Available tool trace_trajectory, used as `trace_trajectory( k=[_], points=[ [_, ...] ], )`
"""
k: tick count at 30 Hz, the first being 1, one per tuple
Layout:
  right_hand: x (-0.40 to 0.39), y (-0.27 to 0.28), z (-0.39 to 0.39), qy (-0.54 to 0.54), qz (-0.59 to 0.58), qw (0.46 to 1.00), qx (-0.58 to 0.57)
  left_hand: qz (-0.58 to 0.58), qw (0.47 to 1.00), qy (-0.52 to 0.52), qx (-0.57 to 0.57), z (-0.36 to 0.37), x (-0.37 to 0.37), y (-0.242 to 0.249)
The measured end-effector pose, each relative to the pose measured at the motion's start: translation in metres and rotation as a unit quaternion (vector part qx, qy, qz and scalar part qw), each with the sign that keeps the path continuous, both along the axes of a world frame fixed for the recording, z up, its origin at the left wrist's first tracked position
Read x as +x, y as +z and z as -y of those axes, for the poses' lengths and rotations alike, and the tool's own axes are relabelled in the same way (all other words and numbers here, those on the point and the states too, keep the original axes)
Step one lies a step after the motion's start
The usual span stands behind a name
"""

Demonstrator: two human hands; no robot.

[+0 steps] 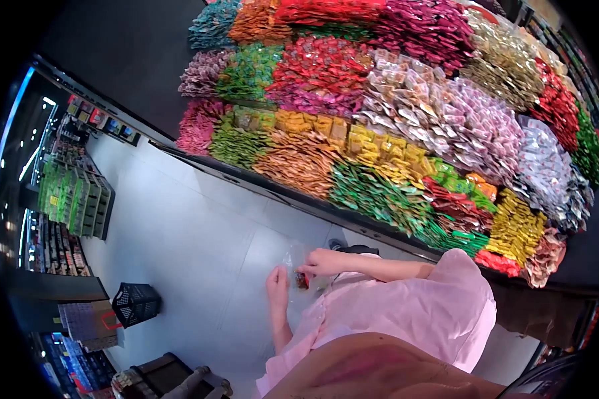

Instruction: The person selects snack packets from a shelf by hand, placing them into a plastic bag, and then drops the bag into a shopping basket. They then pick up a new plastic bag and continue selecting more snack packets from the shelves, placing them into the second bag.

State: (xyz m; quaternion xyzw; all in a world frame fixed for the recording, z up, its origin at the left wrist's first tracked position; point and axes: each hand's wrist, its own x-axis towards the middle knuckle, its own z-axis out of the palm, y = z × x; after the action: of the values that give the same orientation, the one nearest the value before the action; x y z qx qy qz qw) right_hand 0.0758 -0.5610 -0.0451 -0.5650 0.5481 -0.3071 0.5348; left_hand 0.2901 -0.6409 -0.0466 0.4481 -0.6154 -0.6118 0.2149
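Observation:
A clear plastic bag (291, 255) hangs between my hands in front of my pink shirt (386, 319). Small dark-red and brown wrapped packets (302, 280) show low in it, too small to identify. My left hand (277, 284) is closed at the bag's left side. On the other side, my right hand (321, 262) has its fingers bent together at the bag's upper edge. Its exact grip is partly hidden. Both hands are over the floor, apart from the large display of colourful small packets (379, 156).
The display's dark edge (283, 197) runs diagonally beside me. A black shopping basket (136, 305) stands on the pale floor (193, 233) at left, near a patterned box or bag (86, 320). Stocked shelves (73, 199) line the far left. A dark shoe (337, 244) shows below.

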Motion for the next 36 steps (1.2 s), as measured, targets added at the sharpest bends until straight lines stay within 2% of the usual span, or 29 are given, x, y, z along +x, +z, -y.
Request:
trace_trajectory(
  k=[4,7,10,16,19,22,23,26,27,30,34,36],
  points=[
    [-0.014,0.012,0.081,0.019,-0.005,0.999,-0.027,0.101,0.979,-0.141,-0.105,0.058,-0.021,0.019],
    [-0.012,0.006,0.139,0.004,0.022,0.994,-0.11,0.228,0.937,-0.167,-0.206,0.097,-0.039,0.038],
    [-0.013,0.031,0.18,-0.022,0.049,0.994,-0.091,0.245,0.935,-0.091,-0.239,0.136,-0.042,0.034],
    [0.009,-0.013,0.29,-0.04,-0.077,0.966,-0.243,0.24,0.945,-0.043,-0.219,0.234,-0.03,0.019],
    [0.021,0.003,0.339,-0.052,-0.06,0.994,-0.077,0.256,0.943,-0.066,-0.205,0.292,-0.018,0.016],
    [0.042,-0.009,0.392,-0.067,0.02,0.995,-0.064,0.25,0.936,-0.107,-0.225,0.356,0.005,-0.005],
    [0.052,-0.02,0.411,-0.08,-0.006,0.994,-0.076,0.242,0.935,-0.114,-0.233,0.378,0.014,-0.013],
    [0.08,-0.001,0.463,-0.147,-0.039,0.987,-0.054,0.229,0.933,-0.142,-0.238,0.441,0.044,-0.02],
    [0.092,-0.041,0.486,-0.146,-0.09,0.977,-0.128,0.233,0.934,-0.15,-0.225,0.461,0.055,-0.014],
    [0.121,-0.015,0.543,-0.132,-0.089,0.985,-0.062,0.22,0.944,-0.137,-0.204,0.526,0.097,-0.012],
    [0.158,-0.002,0.62,-0.13,0.043,0.989,-0.051,0.195,0.957,-0.092,-0.196,0.613,0.148,-0.006],
    [0.171,-0.002,0.652,-0.137,0.098,0.983,0.07,0.179,0.962,-0.054,-0.197,0.656,0.167,0.0]
  ],
)
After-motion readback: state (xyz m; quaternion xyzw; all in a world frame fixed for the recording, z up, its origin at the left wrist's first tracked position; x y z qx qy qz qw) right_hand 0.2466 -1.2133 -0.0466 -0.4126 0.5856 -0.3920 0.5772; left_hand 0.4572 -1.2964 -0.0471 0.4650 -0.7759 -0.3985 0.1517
